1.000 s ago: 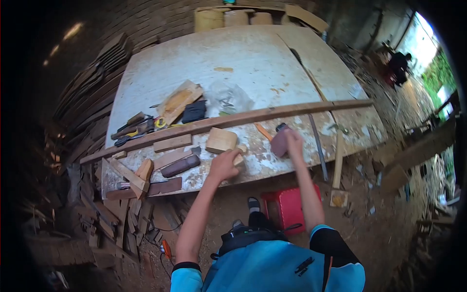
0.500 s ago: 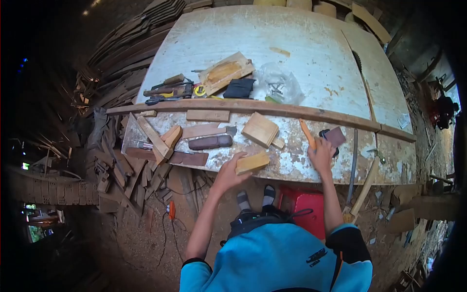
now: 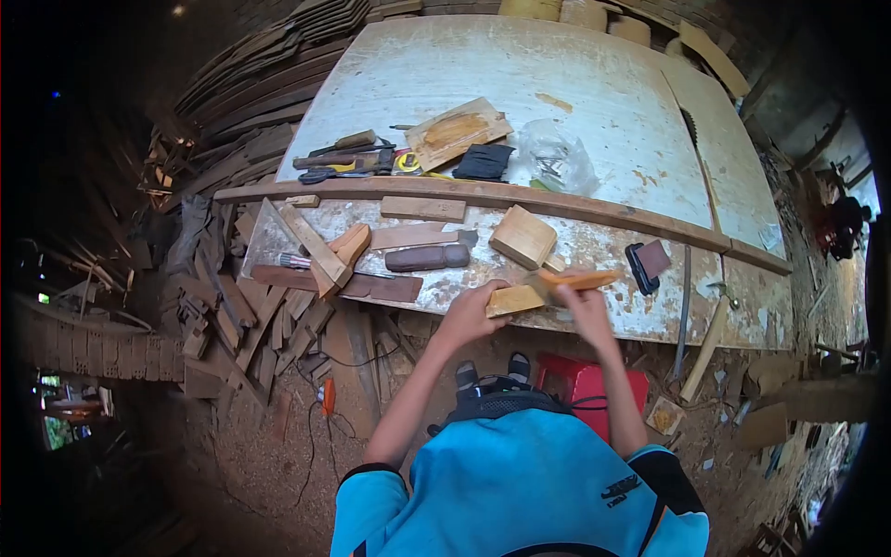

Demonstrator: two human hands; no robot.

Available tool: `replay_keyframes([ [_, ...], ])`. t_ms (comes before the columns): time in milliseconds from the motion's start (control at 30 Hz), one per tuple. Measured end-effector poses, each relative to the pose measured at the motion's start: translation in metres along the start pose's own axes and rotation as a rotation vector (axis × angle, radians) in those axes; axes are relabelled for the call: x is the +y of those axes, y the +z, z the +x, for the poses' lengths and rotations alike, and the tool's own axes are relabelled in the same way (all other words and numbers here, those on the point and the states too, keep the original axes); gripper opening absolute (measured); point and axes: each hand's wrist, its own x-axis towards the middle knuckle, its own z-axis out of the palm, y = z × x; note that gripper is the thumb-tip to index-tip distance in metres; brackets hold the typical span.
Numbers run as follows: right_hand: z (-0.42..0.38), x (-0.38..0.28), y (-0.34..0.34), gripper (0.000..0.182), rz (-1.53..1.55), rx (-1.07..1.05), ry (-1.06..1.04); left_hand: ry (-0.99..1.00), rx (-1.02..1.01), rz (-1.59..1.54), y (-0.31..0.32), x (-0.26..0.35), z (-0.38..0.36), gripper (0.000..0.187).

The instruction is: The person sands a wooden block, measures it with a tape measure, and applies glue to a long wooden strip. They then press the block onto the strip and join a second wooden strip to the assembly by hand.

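Observation:
Near the bench's front edge, my left hand (image 3: 471, 314) is closed around the left end of a light wooden block (image 3: 516, 300). My right hand (image 3: 583, 308) grips an orange-handled tool (image 3: 587, 278) whose far end, blurred, is at the block's right end; whether they touch is unclear. Just behind the hands lies a squarish wooden block (image 3: 523, 236). To the right, a dark red pad (image 3: 653, 260) rests partly on a black object (image 3: 639, 270).
A long wooden strip (image 3: 548, 201) crosses the bench (image 3: 613, 320). Left are a dark rounded tool (image 3: 427, 258) and angled wood pieces (image 3: 316, 251). A hammer (image 3: 707, 343) lies at right. A red stool (image 3: 626, 383) stands below.
My right hand has moved left with the orange-handled tool, from beside the red pad to the held block. The block and my left hand have shifted slightly right in view.

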Motion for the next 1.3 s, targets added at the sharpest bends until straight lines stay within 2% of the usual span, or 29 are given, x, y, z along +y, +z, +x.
replay_keyframes([
  [100, 0.001, -0.039, 0.007, 0.024, 0.838, 0.037, 0.331, -0.035, -0.006, 0.02, -0.002, -0.001, 0.002, 0.051],
  [200, 0.014, -0.037, 0.016, 0.024, -0.06, 0.191, -0.004, -0.061, -0.011, 0.038, -0.004, 0.004, 0.003, 0.051],
  [233, 0.012, -0.057, 0.019, 0.024, -0.507, 0.041, 0.178, -0.058, -0.022, 0.051, -0.004, 0.006, 0.003, 0.051],
  [333, 0.003, -0.07, 0.036, 0.023, 0.171, 0.059, 0.139, -0.033, -0.05, 0.028, -0.001, -0.01, 0.006, 0.05],
  [367, 0.007, -0.062, 0.038, 0.023, 0.431, 0.148, 0.083, -0.029, -0.062, 0.008, 0.002, -0.019, 0.004, 0.05],
  [467, 0.007, -0.074, 0.034, 0.023, -0.475, 0.125, 0.011, -0.066, -0.015, 0.006, -0.006, -0.003, 0.005, 0.046],
  [500, 0.006, -0.072, 0.039, 0.022, -0.534, 0.043, -0.019, -0.051, -0.015, 0.006, -0.007, -0.001, 0.005, 0.046],
  [567, 0.002, -0.069, 0.052, 0.023, -0.028, 0.088, -0.008, -0.019, -0.005, 0.005, -0.008, 0.001, 0.008, 0.045],
  [600, 0.004, -0.068, 0.055, 0.023, 0.224, 0.101, -0.007, 0.11, 0.044, 0.039, -0.007, -0.008, 0.011, 0.046],
  [633, 0.006, -0.081, 0.046, 0.024, 0.546, 0.048, 0.22, 0.23, 0.083, 0.073, -0.001, -0.027, 0.009, 0.047],
  [667, 0.007, -0.077, 0.045, 0.024, 0.416, 0.062, 0.187, 0.348, 0.117, 0.105, 0.007, -0.044, 0.006, 0.048],
  [700, 0.011, -0.07, 0.045, 0.025, 0.286, 0.075, 0.145, 0.303, 0.011, 0.063, 0.01, -0.05, 0.014, 0.054],
  [733, 0.015, -0.06, 0.045, 0.025, 0.156, 0.089, 0.099, 0.169, -0.004, 0.035, 0.002, -0.035, 0.014, 0.051],
  [767, 0.018, -0.04, 0.045, 0.027, -0.015, 0.22, 0.054, 0.034, -0.021, 0.007, -0.005, -0.018, 0.011, 0.048],
  [800, 0.016, -0.038, 0.036, 0.027, -0.205, 0.249, 0.094, -0.103, -0.037, -0.021, -0.011, -0.008, 0.007, 0.045],
  [867, 0.019, -0.036, 0.012, 0.029, -0.59, 0.298, 0.154, -0.11, -0.035, -0.043, -0.011, -0.011, 0.008, 0.046],
  [900, 0.017, -0.037, 0.006, 0.032, -0.629, 0.259, 0.156, -0.097, -0.037, -0.048, -0.01, -0.012, 0.006, 0.05],
  [1000, 0.005, -0.052, 0.025, 0.032, -0.197, 0.038, 0.044, -0.064, -0.07, -0.04, -0.008, -0.011, 0.008, 0.054],
  [1033, 0.0, -0.082, 0.033, 0.02, -0.003, -0.005, 0.107, -0.06, -0.084, -0.041, -0.007, -0.012, 0.011, 0.054],
  [1133, 0.001, -0.082, 0.046, 0.02, 0.56, -0.004, -0.09, 0.035, -0.055, 0.069, 0.006, -0.028, 0.018, 0.054],
  [1167, 0.002, -0.083, 0.043, 0.019, 0.581, 0.038, -0.017, 0.084, -0.032, 0.127, 0.01, -0.036, 0.02, 0.054],
  [1267, 0.005, -0.052, 0.028, 0.018, 0.075, 0.162, -0.112, -0.132, -0.076, 0.004, -0.007, -0.009, 0.02, 0.055],
  [1300, 0.006, -0.047, 0.024, 0.019, -0.004, 0.203, -0.106, -0.107, -0.091, -0.085, -0.011, -0.008, 0.021, 0.054],
])
